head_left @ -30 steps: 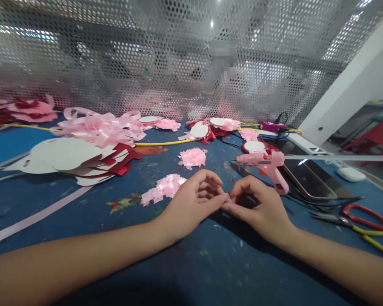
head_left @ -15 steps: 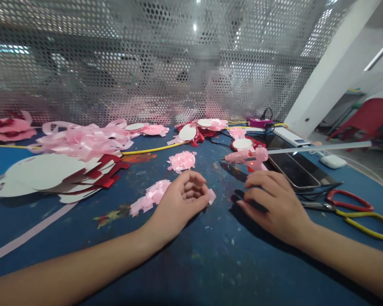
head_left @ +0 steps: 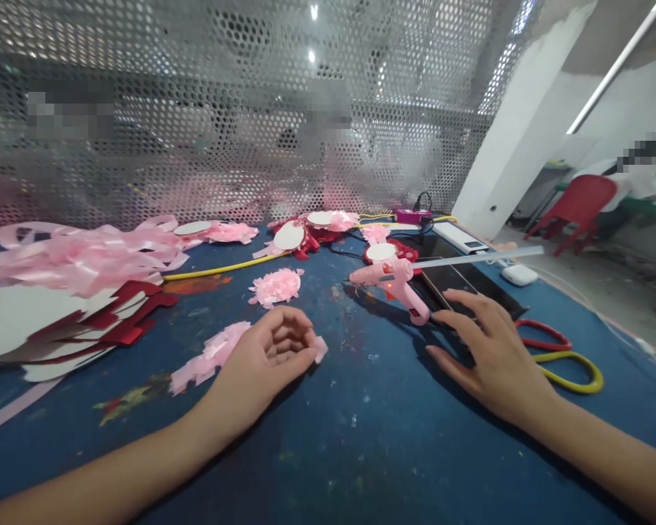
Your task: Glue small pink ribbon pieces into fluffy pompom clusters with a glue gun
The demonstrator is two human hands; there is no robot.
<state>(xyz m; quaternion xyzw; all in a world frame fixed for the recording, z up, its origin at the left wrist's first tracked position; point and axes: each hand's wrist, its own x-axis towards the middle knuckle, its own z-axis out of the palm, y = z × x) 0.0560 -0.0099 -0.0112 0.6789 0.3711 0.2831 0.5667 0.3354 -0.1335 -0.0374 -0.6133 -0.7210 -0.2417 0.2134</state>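
Our R hand point(head_left: 495, 357) has just parted from our L hand point(head_left: 262, 361); a sec ago the two met fingertip to fingertip. Now L alone has the ribbon pc point(head_left: 321, 349), pinched btwn thumb & fingers w/ one end poking out, the other fingers loosely curled. R is spread partway, thumb well off the fingers, nothing seen in it; its fingertips are right by the glue gun's point(head_left: 385, 275) grip, but whether they touch we can't tell. As we judge it, the change leaves the pc to L & R free, w/ the gun in easy reach. The gun stands on the bench point(head_left: 350, 437), nozzle to the left, glue stick point(head_left: 481, 257) out the back, orange light lit. Scissors point(head_left: 563, 356) are partly hidden behind R. The round pink cluster point(head_left: 276, 286) sits apart, just beyond L; the long one point(head_left: 213, 355) is partly behind L's wrist. Our view's swung right too, so the ribbon heap point(head_left: 87, 251) shows farther left.
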